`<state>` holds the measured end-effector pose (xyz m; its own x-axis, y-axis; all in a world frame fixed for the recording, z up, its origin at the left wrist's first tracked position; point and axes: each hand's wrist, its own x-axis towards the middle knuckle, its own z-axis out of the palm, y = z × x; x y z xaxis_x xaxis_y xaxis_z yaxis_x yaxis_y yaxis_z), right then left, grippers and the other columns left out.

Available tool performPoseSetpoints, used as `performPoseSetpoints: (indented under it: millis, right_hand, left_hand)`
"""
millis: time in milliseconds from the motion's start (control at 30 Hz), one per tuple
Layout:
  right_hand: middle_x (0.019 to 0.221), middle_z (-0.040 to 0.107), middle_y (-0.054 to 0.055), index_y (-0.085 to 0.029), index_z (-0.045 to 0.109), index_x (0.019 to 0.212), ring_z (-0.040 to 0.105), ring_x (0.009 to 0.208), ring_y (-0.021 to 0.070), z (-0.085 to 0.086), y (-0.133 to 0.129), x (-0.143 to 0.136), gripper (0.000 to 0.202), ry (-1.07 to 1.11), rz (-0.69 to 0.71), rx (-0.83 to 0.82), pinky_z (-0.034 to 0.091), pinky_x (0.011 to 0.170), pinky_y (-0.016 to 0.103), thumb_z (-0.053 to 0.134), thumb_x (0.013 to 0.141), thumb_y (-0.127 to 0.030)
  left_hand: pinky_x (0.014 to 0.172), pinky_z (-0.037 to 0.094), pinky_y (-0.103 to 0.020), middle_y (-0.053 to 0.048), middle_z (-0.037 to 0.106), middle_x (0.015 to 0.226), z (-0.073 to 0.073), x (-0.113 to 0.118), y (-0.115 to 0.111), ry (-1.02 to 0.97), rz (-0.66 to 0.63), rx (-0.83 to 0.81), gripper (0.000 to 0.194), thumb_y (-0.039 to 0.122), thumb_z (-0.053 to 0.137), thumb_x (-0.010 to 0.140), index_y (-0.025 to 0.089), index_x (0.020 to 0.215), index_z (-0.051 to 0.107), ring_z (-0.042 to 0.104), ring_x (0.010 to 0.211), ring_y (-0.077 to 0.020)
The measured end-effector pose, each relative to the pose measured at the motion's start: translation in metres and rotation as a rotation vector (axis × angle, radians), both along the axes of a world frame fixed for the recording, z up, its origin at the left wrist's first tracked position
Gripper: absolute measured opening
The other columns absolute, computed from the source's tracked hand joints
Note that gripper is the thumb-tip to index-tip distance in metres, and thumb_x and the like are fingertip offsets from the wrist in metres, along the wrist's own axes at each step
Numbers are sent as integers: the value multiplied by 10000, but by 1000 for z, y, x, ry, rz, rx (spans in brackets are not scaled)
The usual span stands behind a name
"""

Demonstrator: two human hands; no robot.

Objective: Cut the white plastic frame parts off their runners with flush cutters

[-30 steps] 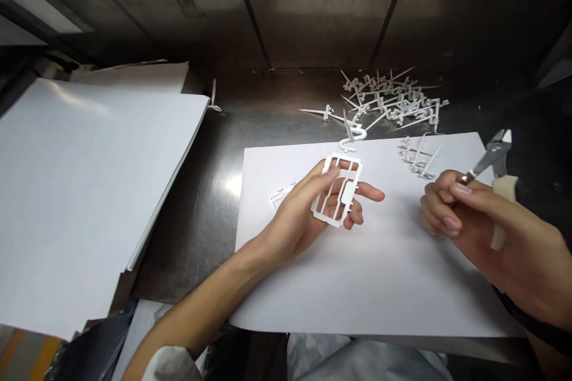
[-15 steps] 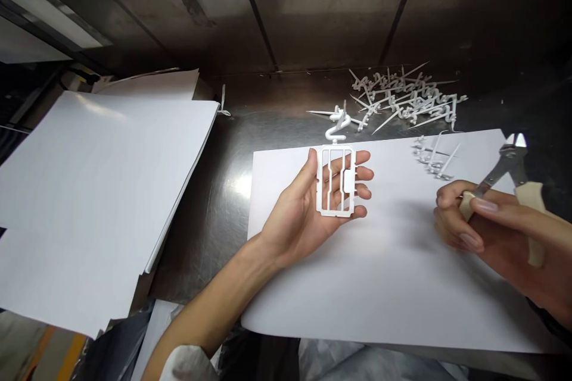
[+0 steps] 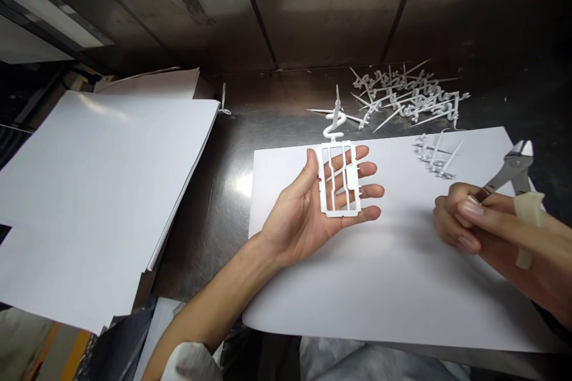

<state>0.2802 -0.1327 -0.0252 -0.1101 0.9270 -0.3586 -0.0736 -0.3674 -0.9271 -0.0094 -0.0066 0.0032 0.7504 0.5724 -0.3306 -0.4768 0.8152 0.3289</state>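
Note:
A white plastic frame (image 3: pixel 352 177) with thin inner bars lies across the palm and spread fingers of my left hand (image 3: pixel 295 220), its left edge near my thumb. From its top end rises a curled white sprue (image 3: pixel 334 125) with a pointed tip. My right hand (image 3: pixel 482 220), at the right, is closed round the pale handles of a pair of side cutters (image 3: pixel 513 166). The metal jaws point up and away from the white frame. Part of the handles is hidden by my fingers.
A white sheet (image 3: pixel 379 286) covers the metal table (image 3: pixel 201 190) under my hands. Several cut sprues (image 3: pixel 411 95) lie heaped at the back, with a few sprue pieces (image 3: pixel 435 158) on the sheet. Stacked white sheets (image 3: pixel 107 178) stand at the left; a metal wall (image 3: pixel 322 6) closes the back.
The fingers of my left hand have spread wider, and the white frame has shifted slightly right and straightened. The side cutters have tilted and dropped a little in my right hand.

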Motion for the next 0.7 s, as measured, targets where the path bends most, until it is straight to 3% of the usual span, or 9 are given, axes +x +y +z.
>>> performPoseSetpoints:
  millis: [233, 367, 533, 633, 700]
  right_hand:
    - [797, 459, 35, -221, 587, 856, 437, 758, 248, 4, 1, -8, 473, -71, -21, -29, 405, 687, 343, 594, 1197, -547]
    - [820, 422, 28, -229, 685, 1000, 417, 773, 242, 6, 2, -11, 335, -87, -62, -48, 379, 699, 347, 659, 1172, -516]
    - [792, 381, 30, -212, 530, 803, 367, 724, 240, 11, 5, -14, 508, -46, -87, -55, 354, 643, 359, 683, 1156, -544]
    - [760, 346, 26, -211, 490, 780, 343, 688, 239, 15, 7, -16, 536, 4, -106, -16, 341, 610, 363, 659, 1148, -564]
    - [760, 351, 27, -218, 507, 812, 347, 687, 247, 17, 8, -17, 517, 58, -96, 12, 365, 621, 369, 589, 1163, -589]
  left_hand:
    - [964, 659, -406, -130, 754, 1243, -1, -1, -3, -34, -36, -19, 628, 515, 269, 1185, 134, 1351, 739, 763, 1084, -249]
    - [946, 663, -399, -132, 749, 1278, -2, 1, -4, -37, -46, 23, 525, 521, 404, 1167, 167, 1310, 764, 761, 1085, -252]
    - [920, 664, -382, -105, 710, 1188, -3, 4, -7, -35, -74, 69, 456, 543, 611, 1094, 163, 1298, 759, 732, 1025, -227]
    - [803, 631, -276, -16, 623, 968, -5, 3, -9, 53, -82, 153, 320, 375, 849, 961, 186, 1205, 767, 656, 805, -126]
    - [748, 582, -204, 21, 562, 886, -7, 3, -10, 125, -99, 213, 271, 247, 898, 910, 192, 1142, 770, 583, 714, -71]
